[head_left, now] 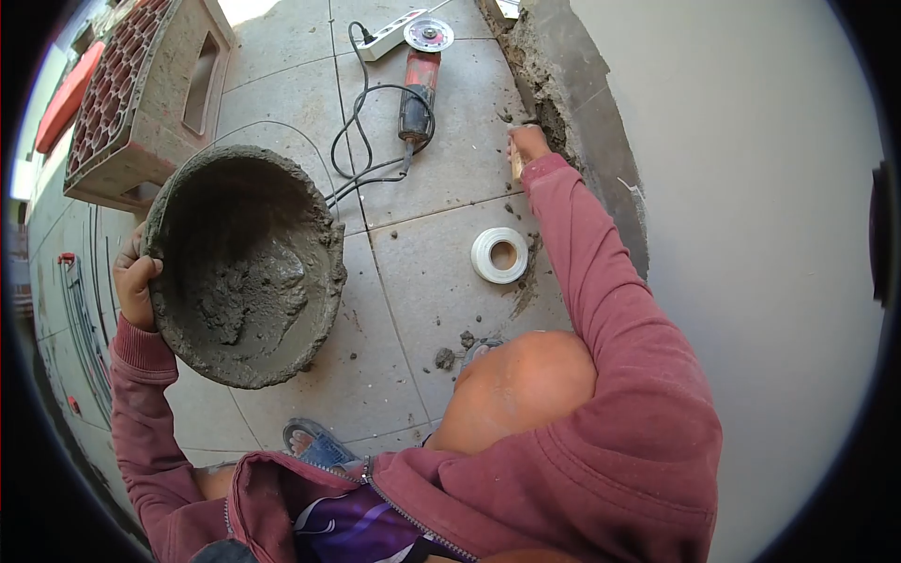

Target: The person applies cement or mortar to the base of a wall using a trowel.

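Note:
My left hand [137, 278] grips the left rim of a mortar-caked bucket [324, 330], which is tilted so its mouth faces me. Wet grey mortar [246, 298] lies inside it. At the foot of the wall, my right hand [530, 143] is closed around a wooden handle [516, 166]; the tool's far end is hidden at the broken groove [552, 117]. Between my two arms, a roll of white mesh tape [499, 255] rests on the tiles.
An angle grinder [419, 94] with its cord lies ahead, beside a white power strip [392, 36]. An upturned plastic crate [150, 103] stands at the left. Mortar crumbs [445, 357] dot the tiles near my feet. The pale wall [751, 235] bounds the right side.

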{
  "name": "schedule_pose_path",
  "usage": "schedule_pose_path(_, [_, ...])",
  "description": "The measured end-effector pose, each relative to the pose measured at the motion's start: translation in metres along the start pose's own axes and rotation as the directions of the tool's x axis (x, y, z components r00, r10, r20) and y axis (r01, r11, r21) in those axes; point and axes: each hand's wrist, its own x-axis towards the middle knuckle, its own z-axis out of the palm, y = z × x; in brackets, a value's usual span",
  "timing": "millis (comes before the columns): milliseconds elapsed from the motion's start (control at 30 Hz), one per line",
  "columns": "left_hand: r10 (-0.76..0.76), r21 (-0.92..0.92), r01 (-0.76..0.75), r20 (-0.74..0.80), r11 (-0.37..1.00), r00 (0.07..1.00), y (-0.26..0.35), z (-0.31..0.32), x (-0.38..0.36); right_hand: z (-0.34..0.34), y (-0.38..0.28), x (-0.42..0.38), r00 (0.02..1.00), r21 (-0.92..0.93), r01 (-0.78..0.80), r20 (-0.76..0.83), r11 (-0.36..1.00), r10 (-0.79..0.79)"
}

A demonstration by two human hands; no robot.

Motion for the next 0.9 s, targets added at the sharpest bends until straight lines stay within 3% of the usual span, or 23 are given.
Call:
schedule_pose_path(133, [-0.002,0.023,0.003,-0.051,1.0,0.999,0.002,0.004,-0.001,0.0,-0.001,-0.029,0.996,0.107,0.085,-0.038,0.991,-0.082])
schedule_pose_path(200, [-0.008,0.019,0.009,-0.038,1.0,0.999,0.0,-0.004,-0.001,0.003,0.004,-0.052,0.96,-0.013,0.219,-0.174,0.976,-0.218])
schedule_pose_path(233, [-0.013,0.016,0.014,-0.014,1.0,1.0,-0.002,-0.005,0.0,0.0,0.008,-0.053,0.955,-0.166,0.218,-0.165,0.962,-0.245])
schedule_pose_path(267, [-0.016,0.012,0.016,-0.003,1.0,1.0,-0.001,0.0,0.001,-0.005,0.016,-0.044,0.954,-0.168,0.213,-0.178,0.963,-0.242])
schedule_pose_path(333, [-0.036,-0.027,0.035,-0.004,0.999,0.999,0.005,0.009,0.0,-0.012,0.029,-0.021,0.993,-0.257,0.122,0.039,0.959,-0.116])
schedule_pose_path(467, [-0.02,0.025,0.02,-0.007,0.999,1.0,0.001,-0.001,0.002,-0.011,0.005,-0.047,0.983,-0.108,0.085,-0.156,0.99,-0.101])
schedule_pose_path(533, [-0.001,0.032,0.003,-0.041,0.999,0.999,0.003,0.003,0.0,-0.001,0.014,-0.043,0.969,-0.174,0.157,-0.161,0.972,-0.186])
schedule_pose_path(600, [0.0,0.035,0.002,-0.057,0.999,0.998,0.001,0.003,-0.001,-0.003,0.042,-0.022,0.902,-0.453,0.284,-0.173,0.845,-0.396])
schedule_pose_path(633, [-0.003,0.012,0.004,-0.036,1.0,0.999,-0.001,-0.002,0.0,-0.006,0.045,-0.017,0.903,-0.454,0.278,-0.176,0.846,-0.391])
schedule_pose_path(700, [-0.012,-0.015,0.012,-0.008,1.0,1.0,-0.003,0.0,0.0,-0.012,0.024,-0.039,0.999,-0.112,0.031,-0.032,0.993,-0.035])
schedule_pose_path(733, [-0.029,-0.009,0.029,-0.003,1.0,1.0,0.001,0.004,0.0,-0.013,0.033,-0.027,0.999,-0.112,0.03,-0.036,0.993,-0.034])
schedule_pose_path(800, [-0.033,0.007,0.033,-0.001,0.999,0.999,0.007,0.01,0.001,-0.004,0.043,-0.006,0.939,-0.285,0.197,-0.22,0.938,-0.264])
schedule_pose_path(833, [-0.013,0.002,0.014,-0.015,1.0,1.0,0.006,0.013,0.0,0.005,0.048,-0.01,0.851,-0.416,0.303,-0.287,0.858,-0.44])
schedule_pose_path(867, [0.003,-0.005,-0.003,-0.026,1.0,1.0,0.006,0.016,0.0,0.01,0.037,-0.017,0.851,-0.414,0.306,-0.285,0.857,-0.442])
schedule_pose_path(900, [0.015,0.017,-0.014,-0.036,1.0,0.999,0.006,0.018,0.0,0.011,0.027,-0.025,0.918,-0.466,0.226,-0.193,0.856,-0.347])
